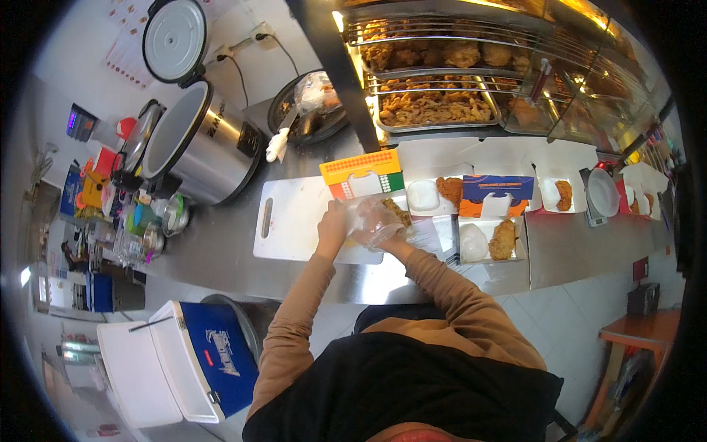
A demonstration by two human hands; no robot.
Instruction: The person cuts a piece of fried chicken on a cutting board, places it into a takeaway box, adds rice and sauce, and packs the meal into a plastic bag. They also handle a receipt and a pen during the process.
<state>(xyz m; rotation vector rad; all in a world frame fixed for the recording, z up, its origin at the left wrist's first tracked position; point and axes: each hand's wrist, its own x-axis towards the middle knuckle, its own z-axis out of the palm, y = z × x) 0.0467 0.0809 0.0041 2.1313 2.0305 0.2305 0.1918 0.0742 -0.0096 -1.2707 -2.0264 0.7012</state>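
My right hand [378,224] is inside a loose clear plastic glove [391,231], over the right part of a white cutting board [287,221]. Beside it, my bare left hand [332,225] has its fingers closed at the glove's blurred finger end. How the right fingers are bent is hidden by blur and plastic. Just beyond the hands stands a carton with a raised yellow, orange and green lid [362,172]. Breaded fried food [396,211] shows in it, partly covered by my right hand.
Right of my hands, open cartons hold wrapped white rounds [474,243] and fried chicken [502,240]. A lit display case [436,127] stands behind. To the left are a large open cooker [207,149] and a dark pan with a knife [280,138]. An open blue cooler [215,353] sits below.
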